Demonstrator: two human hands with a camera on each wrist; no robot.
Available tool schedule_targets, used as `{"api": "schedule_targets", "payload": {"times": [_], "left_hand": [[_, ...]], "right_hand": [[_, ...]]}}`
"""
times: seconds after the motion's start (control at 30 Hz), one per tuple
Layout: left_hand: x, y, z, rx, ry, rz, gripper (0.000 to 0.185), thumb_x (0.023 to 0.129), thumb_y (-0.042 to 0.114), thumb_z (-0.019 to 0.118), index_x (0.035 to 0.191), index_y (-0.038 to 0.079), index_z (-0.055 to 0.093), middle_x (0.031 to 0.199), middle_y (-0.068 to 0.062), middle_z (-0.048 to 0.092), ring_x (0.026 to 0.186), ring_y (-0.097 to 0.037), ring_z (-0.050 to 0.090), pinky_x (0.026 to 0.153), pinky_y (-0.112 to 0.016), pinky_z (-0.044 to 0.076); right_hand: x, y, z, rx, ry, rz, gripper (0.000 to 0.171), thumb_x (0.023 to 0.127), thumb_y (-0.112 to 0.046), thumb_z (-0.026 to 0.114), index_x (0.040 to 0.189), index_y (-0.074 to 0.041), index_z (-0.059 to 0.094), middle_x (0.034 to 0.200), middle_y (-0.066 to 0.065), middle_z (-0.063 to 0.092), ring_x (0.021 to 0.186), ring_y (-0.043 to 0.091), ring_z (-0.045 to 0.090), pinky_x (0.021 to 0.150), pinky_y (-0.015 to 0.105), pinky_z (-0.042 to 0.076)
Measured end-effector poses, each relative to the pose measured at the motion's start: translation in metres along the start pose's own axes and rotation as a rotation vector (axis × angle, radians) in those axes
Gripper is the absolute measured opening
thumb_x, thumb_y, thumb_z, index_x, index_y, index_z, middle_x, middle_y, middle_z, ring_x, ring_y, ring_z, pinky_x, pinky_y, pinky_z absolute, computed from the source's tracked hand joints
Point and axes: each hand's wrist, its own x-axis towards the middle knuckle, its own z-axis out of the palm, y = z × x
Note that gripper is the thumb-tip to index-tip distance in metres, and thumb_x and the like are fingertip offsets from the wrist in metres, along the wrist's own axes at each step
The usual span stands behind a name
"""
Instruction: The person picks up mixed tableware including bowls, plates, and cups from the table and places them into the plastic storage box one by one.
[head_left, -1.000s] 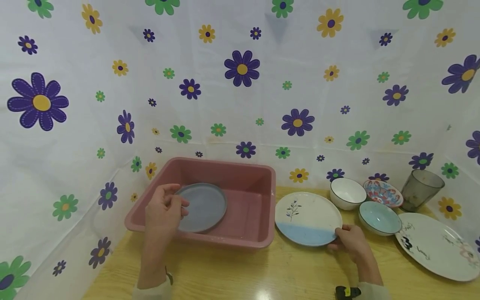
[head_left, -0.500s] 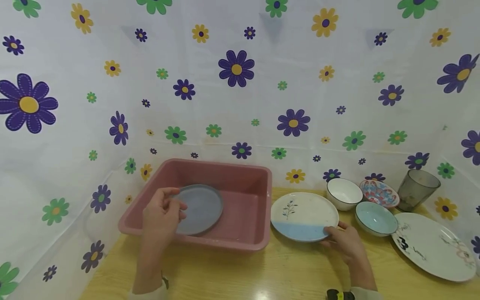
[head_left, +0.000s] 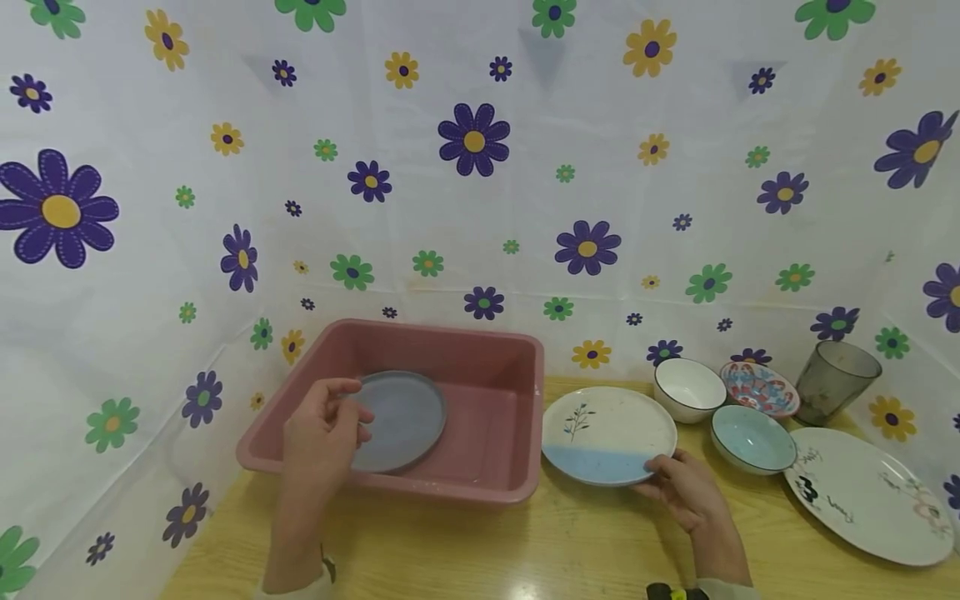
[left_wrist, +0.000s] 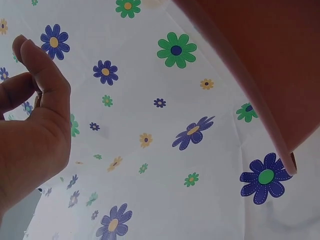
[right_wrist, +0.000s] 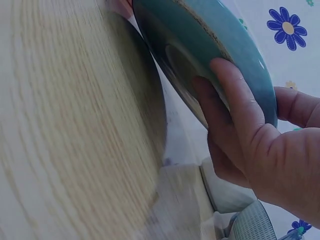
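Observation:
My left hand (head_left: 352, 410) pinches the near left rim of a round grey plate (head_left: 405, 417), which is tilted inside a pink plastic tub (head_left: 517, 375). In the left wrist view only my curled fingers (left_wrist: 35, 95) and the tub's outer wall (left_wrist: 260, 60) show. My right hand (head_left: 660, 475) grips the near right rim of a white plate with a blue band and a leaf sprig (head_left: 607, 429), just right of the tub. In the right wrist view the fingers (right_wrist: 230, 110) lie under this plate's teal underside (right_wrist: 220, 45), with the edge raised off the wooden table (right_wrist: 60, 125).
To the right stand a white bowl (head_left: 690, 387), a pale blue bowl (head_left: 752, 437), a red patterned dish (head_left: 759, 387), a grey tumbler (head_left: 832, 379) and a large white patterned plate (head_left: 870, 492). A flowered cloth (head_left: 472, 167) walls in the back and left.
My right hand has slid a little to the left along the blue-banded plate's rim. The left hand and the grey plate have barely moved.

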Motion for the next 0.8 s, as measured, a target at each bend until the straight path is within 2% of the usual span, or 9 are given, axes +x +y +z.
{"api": "schedule_targets", "payload": {"times": [0.1, 0.2, 0.3, 0.53, 0.8], "left_hand": [[-0.001, 0.001, 0.001, 0.004, 0.002, 0.016, 0.024, 0.102, 0.014, 0.045, 0.122, 0.014, 0.057, 0.094, -0.010, 0.070, 0.075, -0.019, 0.063, 0.062, -0.022, 0.052], [-0.002, 0.002, 0.001, 0.007, -0.003, 0.039, 0.024, 0.102, 0.013, 0.045, 0.122, 0.014, 0.058, 0.093, -0.009, 0.070, 0.075, -0.018, 0.064, 0.061, -0.023, 0.051], [-0.002, 0.003, 0.001, 0.003, -0.017, 0.047, 0.023, 0.102, 0.013, 0.044, 0.121, 0.014, 0.058, 0.092, -0.009, 0.069, 0.075, -0.018, 0.064, 0.061, -0.024, 0.051], [-0.003, 0.010, 0.001, -0.082, -0.018, 0.029, 0.024, 0.102, 0.009, 0.043, 0.122, 0.010, 0.057, 0.093, -0.015, 0.069, 0.073, -0.015, 0.064, 0.066, -0.022, 0.056], [-0.005, 0.009, 0.007, -0.128, -0.052, -0.036, 0.025, 0.101, 0.010, 0.044, 0.123, 0.010, 0.055, 0.094, -0.013, 0.069, 0.073, -0.014, 0.065, 0.067, -0.023, 0.056]], "right_hand": [[-0.002, 0.001, -0.001, 0.004, -0.003, -0.010, 0.074, 0.094, 0.005, 0.040, 0.152, 0.012, -0.006, 0.130, 0.028, 0.043, 0.094, 0.017, 0.065, 0.081, 0.035, 0.059], [-0.004, 0.000, -0.003, 0.009, -0.020, -0.012, 0.074, 0.095, 0.005, 0.040, 0.153, 0.011, -0.005, 0.113, 0.016, 0.059, 0.091, 0.016, 0.067, 0.079, 0.033, 0.060], [-0.005, -0.004, -0.003, -0.009, -0.023, -0.023, 0.072, 0.095, 0.004, 0.040, 0.153, 0.010, -0.003, 0.102, 0.008, 0.063, 0.086, 0.013, 0.068, 0.075, 0.029, 0.060], [-0.012, -0.021, 0.007, -0.083, 0.032, -0.081, 0.071, 0.095, -0.002, 0.044, 0.153, 0.010, 0.005, 0.116, 0.016, 0.048, 0.081, 0.010, 0.064, 0.068, 0.022, 0.058], [-0.026, -0.031, 0.011, -0.140, 0.069, -0.124, 0.072, 0.097, -0.002, 0.047, 0.152, 0.011, 0.003, 0.129, 0.029, 0.040, 0.082, 0.009, 0.067, 0.071, 0.025, 0.059]]}}
